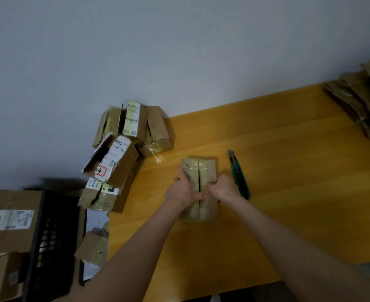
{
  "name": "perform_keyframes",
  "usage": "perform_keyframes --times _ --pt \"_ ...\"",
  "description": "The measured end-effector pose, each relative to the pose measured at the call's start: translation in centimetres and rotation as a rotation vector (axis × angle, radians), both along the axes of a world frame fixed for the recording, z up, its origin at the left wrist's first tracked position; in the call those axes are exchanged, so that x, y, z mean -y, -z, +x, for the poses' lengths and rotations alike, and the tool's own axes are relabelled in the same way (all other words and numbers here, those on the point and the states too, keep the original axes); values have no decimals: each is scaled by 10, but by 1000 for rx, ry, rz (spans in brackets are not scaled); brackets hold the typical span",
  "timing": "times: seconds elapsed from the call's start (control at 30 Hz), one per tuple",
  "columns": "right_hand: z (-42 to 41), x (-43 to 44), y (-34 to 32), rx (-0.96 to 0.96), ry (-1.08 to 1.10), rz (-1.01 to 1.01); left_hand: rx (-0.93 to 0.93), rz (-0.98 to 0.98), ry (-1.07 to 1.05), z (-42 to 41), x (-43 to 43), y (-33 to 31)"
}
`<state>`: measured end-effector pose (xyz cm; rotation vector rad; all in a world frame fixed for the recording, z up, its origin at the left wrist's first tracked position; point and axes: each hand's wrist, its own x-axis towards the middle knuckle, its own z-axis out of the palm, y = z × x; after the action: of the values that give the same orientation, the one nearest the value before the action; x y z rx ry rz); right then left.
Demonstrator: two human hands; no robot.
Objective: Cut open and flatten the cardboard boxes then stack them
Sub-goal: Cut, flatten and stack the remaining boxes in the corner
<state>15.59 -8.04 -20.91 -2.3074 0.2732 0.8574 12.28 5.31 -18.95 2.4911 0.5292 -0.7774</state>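
Cardboard box [208, 168] lies on the tabletop [288, 171] directly before me, long axis and cut seam [199, 177] running away from me, left hand [180, 190] and right hand [224, 189] equally near, each grip closed on its own side.

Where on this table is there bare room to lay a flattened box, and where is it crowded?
Bare: the table between the knife and the flattened stack at right. Crowded: the box pile at left; the gripped box mid-table.
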Motion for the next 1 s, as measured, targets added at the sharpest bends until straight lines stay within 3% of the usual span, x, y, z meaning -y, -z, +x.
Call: perform_keyframes --times 0.1,0.27,0.43,0.6,0.9,1.0 --pt "-3 -4 2 97 -16 -138 -7 125 25 2 7 0" --pt "-4 -2 5 127 -18 -199 -19 302 98 12 17 -10" --pt "-3 3 8 80 -8 -105 -22 128 107 15 2 -21" --pt "-5 7 6 41 -7 -20 -62 -216 -30 13 -21 -35" --pt "-15 11 2 12 13 45 -78 -329 -22 -3 -37 -48" --pt "-20 10 2 11 20 74 -50 -282 -2 -3 -34 -44"
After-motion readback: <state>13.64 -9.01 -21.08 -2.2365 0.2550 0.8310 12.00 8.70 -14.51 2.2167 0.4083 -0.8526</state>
